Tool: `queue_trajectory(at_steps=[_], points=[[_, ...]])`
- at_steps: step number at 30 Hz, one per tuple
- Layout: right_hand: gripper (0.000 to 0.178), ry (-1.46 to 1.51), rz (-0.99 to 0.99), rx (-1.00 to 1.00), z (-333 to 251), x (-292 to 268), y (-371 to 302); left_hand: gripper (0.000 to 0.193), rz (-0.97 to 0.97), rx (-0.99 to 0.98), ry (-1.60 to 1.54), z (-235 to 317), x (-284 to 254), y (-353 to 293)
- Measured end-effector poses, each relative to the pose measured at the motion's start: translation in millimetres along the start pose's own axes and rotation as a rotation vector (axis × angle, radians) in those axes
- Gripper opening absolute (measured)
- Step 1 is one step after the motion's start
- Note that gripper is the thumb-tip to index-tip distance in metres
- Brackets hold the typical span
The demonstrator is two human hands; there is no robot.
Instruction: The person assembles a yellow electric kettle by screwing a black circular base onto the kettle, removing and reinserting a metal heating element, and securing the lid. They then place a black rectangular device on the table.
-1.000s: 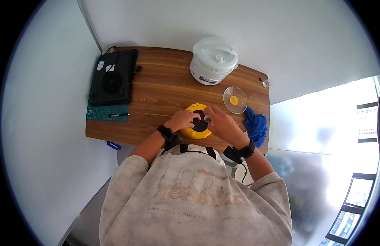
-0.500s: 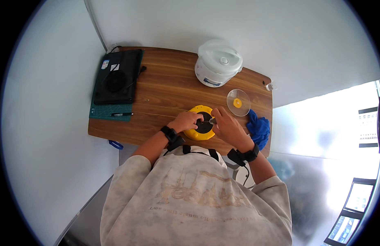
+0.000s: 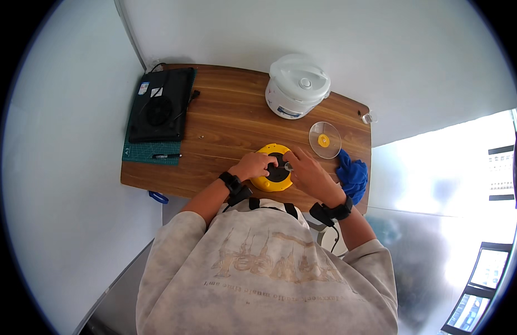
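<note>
In front of me on the table lies a round yellow appliance (image 3: 274, 148) with a black disc-shaped middle. My left hand (image 3: 253, 166) rests over its left side, fingers curled and pressed together on the black part. What those fingertips pinch, if anything, is too small to tell. My right hand (image 3: 311, 174) reaches in from the right, closed around what looks like a screwdriver (image 3: 288, 166) with a greyish, see-through handle. Its thin shaft lies nearly flat over the black middle, pointing at my left fingertips. The right fingers partly cover the handle.
A white rice cooker (image 3: 296, 92) stands at the back. Right of the appliance are a clear lid (image 3: 331, 149) with a yellow knob and a blue cloth (image 3: 352, 174). At left, a black flat appliance (image 3: 158, 111) and a pen (image 3: 166, 156) lie on a green cutting mat (image 3: 136, 152).
My right fingers have shifted slightly to the left and re-gripped the screwdriver's handle, which now shows lighter. My left hand stays in place.
</note>
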State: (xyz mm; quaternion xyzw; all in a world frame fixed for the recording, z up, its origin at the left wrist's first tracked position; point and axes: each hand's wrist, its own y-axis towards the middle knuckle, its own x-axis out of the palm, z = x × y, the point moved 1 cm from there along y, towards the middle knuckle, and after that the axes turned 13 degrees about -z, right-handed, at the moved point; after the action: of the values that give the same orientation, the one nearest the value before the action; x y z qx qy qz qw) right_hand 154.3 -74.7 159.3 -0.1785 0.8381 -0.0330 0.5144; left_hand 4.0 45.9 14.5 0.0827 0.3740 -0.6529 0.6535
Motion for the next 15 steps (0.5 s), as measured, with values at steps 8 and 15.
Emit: queue_trajectory(at_steps=[8, 15], points=[[0.027, -0.254, -0.04, 0.246, -13, -2, 2, 0.035, -0.015, -0.046, 0.025, 3, -1, 0], [0.03, -0.094, -0.032, 0.207, -4, -4, 1, 0.038, -0.007, -0.018, 0.013, 1, 0, 1]])
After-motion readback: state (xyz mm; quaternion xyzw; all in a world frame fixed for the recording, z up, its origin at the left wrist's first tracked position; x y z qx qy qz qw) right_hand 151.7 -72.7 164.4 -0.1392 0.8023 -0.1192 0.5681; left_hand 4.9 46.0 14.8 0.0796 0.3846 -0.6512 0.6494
